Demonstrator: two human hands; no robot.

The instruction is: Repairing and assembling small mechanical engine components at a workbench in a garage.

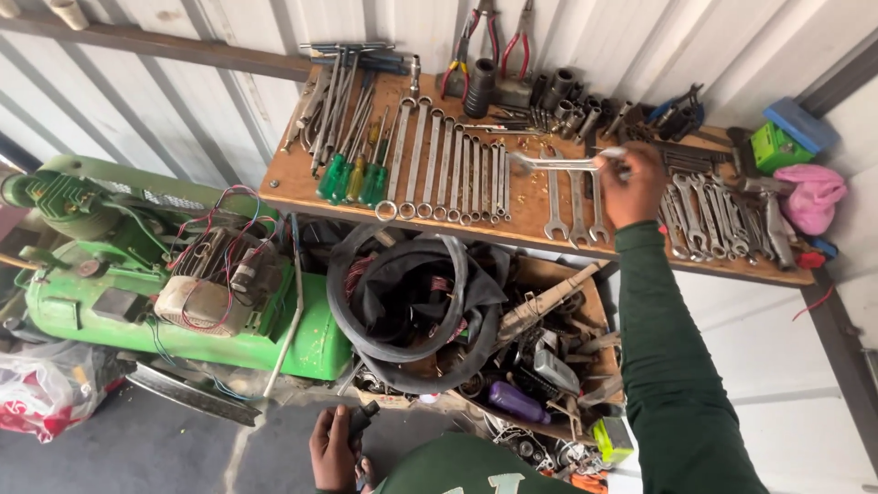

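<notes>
Upper right of the frame, our right hand point(631, 186) is pinched on a spanner point(560, 164), held just above the table point(302, 187); its long axis runs left-right, sticking out left of the fingers, crosswise to the spanner row point(448, 169) whose shafts run up-down. Bottom centre, well apart, our left hand point(331, 450) is wrapped round a dark tool point(360, 423). The right is far nearer that row, which lies just left of the held spanner's free end.
</notes>
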